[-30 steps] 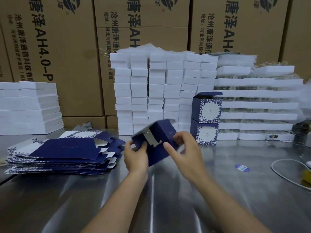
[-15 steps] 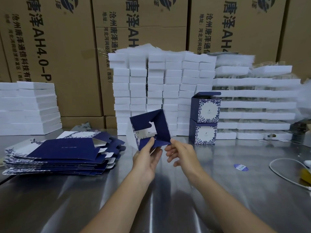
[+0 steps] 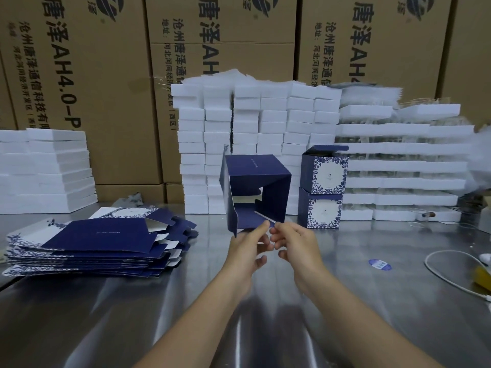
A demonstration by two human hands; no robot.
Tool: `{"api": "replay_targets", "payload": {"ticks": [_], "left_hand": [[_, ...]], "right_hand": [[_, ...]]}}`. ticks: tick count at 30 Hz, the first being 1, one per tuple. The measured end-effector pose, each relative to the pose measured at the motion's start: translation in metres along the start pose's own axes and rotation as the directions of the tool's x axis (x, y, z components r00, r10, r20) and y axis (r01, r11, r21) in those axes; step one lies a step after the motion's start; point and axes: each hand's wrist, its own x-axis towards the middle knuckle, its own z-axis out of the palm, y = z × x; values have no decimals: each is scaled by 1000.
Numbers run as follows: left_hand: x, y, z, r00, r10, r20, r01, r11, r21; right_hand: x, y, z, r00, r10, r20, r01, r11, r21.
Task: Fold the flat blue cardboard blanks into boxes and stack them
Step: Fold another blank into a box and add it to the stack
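A dark blue cardboard box (image 3: pixel 253 168), squared into an open tube, is held above the steel table (image 3: pixel 111 309) with its open end facing me. My left hand (image 3: pixel 245 252) pinches its lower near edge. My right hand (image 3: pixel 296 247) pinches a flap at the same edge, fingertips almost meeting the left. A pile of flat blue blanks (image 3: pixel 87 245) lies to the left. Two folded blue-and-white boxes (image 3: pixel 322 188) stand stacked one on the other to the right, the upper one with its lid flap raised.
Stacks of white foam blocks (image 3: pixel 252 123) and white trays (image 3: pixel 403 166) line the back, with more white trays (image 3: pixel 45 168) at far left. Brown cartons (image 3: pixel 87 75) form the wall behind. A white cable (image 3: pixel 449 277) and a blue sticker (image 3: pixel 380 264) lie at right.
The blank has gone from a tilted, half-flat shape to a squared open tube, raised higher. Both hands have shifted to its lower near edge.
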Motion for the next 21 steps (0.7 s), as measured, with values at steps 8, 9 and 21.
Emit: {"api": "replay_targets", "payload": {"ticks": [8, 9, 21], "left_hand": [[-2, 1, 0, 992, 122, 28, -122, 992, 31], [-2, 1, 0, 992, 122, 39, -124, 991, 42], [4, 4, -6, 996, 53, -70, -49, 997, 65]], "right_hand": [[-7, -5, 3, 980, 111, 163, -118, 992, 34], [-8, -6, 4, 974, 128, 186, -136, 990, 28], [-2, -5, 1, 981, 195, 8, -194, 967, 164]]}}
